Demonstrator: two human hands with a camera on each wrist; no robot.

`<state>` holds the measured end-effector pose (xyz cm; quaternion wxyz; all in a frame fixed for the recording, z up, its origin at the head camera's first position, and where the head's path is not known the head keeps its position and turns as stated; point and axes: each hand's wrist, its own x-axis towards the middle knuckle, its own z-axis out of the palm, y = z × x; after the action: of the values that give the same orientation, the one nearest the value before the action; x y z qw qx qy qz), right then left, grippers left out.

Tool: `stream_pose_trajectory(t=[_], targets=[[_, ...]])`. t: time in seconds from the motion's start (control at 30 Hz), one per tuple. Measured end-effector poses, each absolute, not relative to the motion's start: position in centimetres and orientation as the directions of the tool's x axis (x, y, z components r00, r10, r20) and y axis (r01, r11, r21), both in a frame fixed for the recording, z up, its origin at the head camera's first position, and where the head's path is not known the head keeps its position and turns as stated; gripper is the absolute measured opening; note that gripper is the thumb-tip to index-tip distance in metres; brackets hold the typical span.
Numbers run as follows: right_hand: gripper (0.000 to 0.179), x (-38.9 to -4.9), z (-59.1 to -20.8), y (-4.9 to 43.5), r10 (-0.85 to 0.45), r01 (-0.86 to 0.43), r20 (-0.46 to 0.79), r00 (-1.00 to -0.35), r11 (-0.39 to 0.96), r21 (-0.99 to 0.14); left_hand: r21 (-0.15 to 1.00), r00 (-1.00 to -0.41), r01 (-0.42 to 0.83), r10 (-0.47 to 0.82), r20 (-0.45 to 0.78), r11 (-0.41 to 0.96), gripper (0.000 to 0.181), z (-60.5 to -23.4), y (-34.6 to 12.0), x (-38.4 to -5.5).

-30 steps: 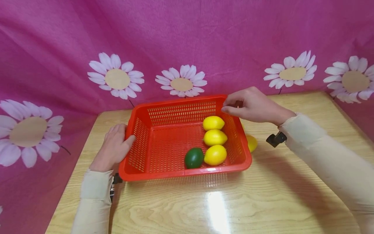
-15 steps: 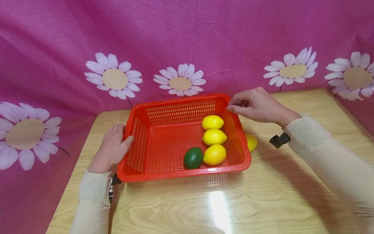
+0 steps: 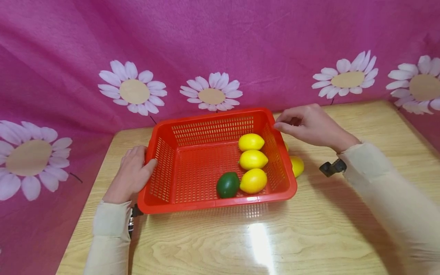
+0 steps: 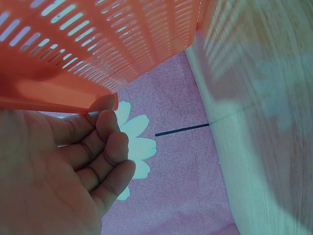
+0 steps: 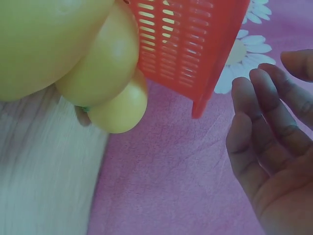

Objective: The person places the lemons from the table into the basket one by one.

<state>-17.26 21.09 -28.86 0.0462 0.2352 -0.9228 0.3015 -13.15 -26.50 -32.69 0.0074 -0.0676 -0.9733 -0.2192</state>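
On the left, the red basket (image 3: 216,203) is gripped by the left hand (image 3: 132,172), while near its far-right corner the right hand (image 3: 314,126) is held, fingers loosely bent.

White glare (image 3: 260,244) streaks the table (image 3: 192,244); both wrist views look dimmer and hazy.
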Motion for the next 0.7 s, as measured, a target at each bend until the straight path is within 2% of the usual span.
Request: stream_pose_trajectory(t=[0.47, 0.7], targets=[[0.007, -17.3, -30.7, 21.6, -0.394, -0.493, 0.296, -0.870, 0.700, -0.517, 0.431, -0.993, 0.117, 0.120, 0.019, 0.895, 0.035, -32.8, -26.5, -13.1], [0.007, -17.2, -31.4, 21.7, -0.375, -0.473, 0.288, -0.881, 0.689, -0.550, 0.422, -0.992, 0.125, 0.123, 0.033, 0.898, 0.034, -32.8, -26.5, -13.2]])
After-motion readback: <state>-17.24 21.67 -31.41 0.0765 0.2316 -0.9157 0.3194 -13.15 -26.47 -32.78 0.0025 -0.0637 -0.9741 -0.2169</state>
